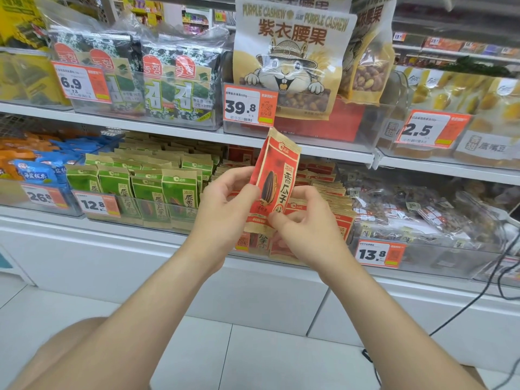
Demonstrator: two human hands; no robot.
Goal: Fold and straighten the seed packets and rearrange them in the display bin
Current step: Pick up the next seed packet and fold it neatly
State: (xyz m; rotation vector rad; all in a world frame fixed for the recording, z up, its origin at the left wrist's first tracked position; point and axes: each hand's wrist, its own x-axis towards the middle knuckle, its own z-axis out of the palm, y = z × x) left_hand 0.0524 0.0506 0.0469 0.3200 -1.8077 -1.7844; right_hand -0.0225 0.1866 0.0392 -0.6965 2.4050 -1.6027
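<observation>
Two hands are working one red seed packet [277, 175]; the left hand [225, 198] is pinching its left edge and the right hand [304, 229] its bottom seam, probably keeping it upright for flattening; it is hovering before the display bin [281, 253] of matching packets, reading 香瓜子; beyond, a price tag [249, 108] is showing 39.8 under a "PURPLE CASHEW" bag [289, 52].

Right of the left hand [225, 204], the flat paper seed packet [277, 178] is red and tan, printed with a black striped seed; left of it, paper packets [149, 190] are green and tan.
</observation>
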